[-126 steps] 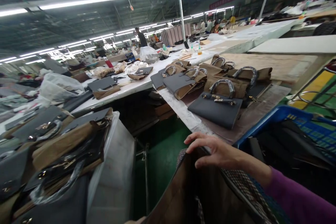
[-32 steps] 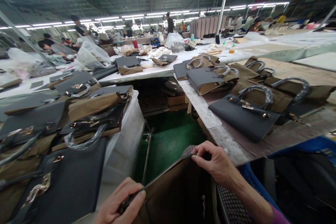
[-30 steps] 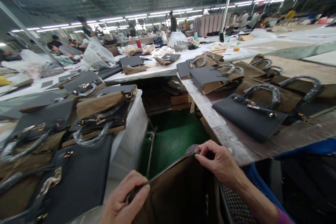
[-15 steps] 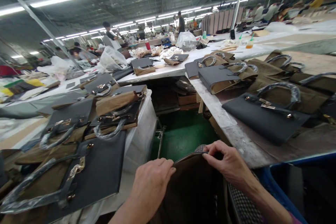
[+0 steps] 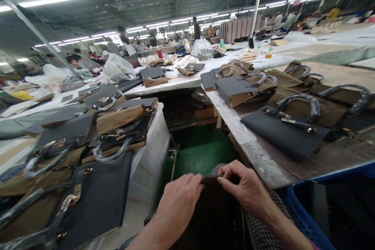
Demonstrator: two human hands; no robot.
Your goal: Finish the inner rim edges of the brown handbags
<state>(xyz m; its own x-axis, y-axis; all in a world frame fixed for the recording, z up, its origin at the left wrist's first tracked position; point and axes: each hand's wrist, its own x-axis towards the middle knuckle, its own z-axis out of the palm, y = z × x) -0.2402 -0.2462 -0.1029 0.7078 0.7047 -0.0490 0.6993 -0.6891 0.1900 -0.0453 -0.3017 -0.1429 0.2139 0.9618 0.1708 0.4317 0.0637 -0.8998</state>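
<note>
A dark brown handbag piece (image 5: 215, 211) lies across my lap, its upper edge raised toward the camera. My left hand (image 5: 181, 197) grips that edge from the left, fingers curled over it. On the right, my right hand (image 5: 243, 185) pinches the same edge between thumb and fingertips, a short gap from the left hand. The lower part of the piece runs out of view between my forearms. Checked cloth (image 5: 265, 207) shows beside and beneath it.
Dark handbags with plastic-wrapped handles (image 5: 96, 199) crowd the left side. More, including a black handbag (image 5: 284, 131), lie on the right table (image 5: 263, 156). A blue crate (image 5: 301, 207) with dark pieces stands at lower right. Green floor (image 5: 202, 146) shows between. People work farther back.
My hands have come closer together along the edge, the left one shifting right and slightly up. The whole view has turned a little.
</note>
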